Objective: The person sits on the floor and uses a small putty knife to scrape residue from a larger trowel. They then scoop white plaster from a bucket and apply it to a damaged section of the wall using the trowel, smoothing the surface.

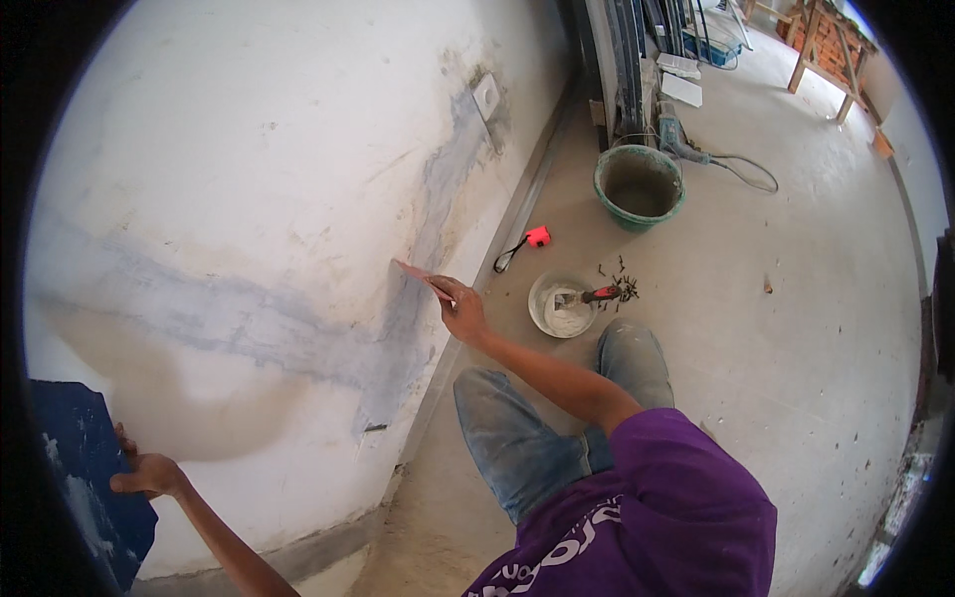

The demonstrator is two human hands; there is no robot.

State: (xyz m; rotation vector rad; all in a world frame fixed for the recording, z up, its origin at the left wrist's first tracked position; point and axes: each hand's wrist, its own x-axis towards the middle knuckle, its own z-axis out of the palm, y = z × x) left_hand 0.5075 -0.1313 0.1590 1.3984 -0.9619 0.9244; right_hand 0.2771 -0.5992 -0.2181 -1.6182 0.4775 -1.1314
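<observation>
My right hand (460,308) is closed on a flat reddish sanding pad or scraper (418,274), whose exact kind I cannot make out. Its far edge lies at the white wall (298,199), beside a grey patched strip (428,234) that runs up to a wall socket box (485,97). Another grey strip (229,313) stretches left across the wall. At the lower left, my left hand (149,473) grips the edge of a dark blue board (95,478) smeared with white. Part of the board is cut off by the picture's rim.
By my knees stands a bowl of white paste (565,320) with a red-and-black-handled putty knife (597,295) across it. Several dark screws (625,289), a red tape measure (538,237), a green bucket (639,187) and a corded power drill (676,139) are on the floor.
</observation>
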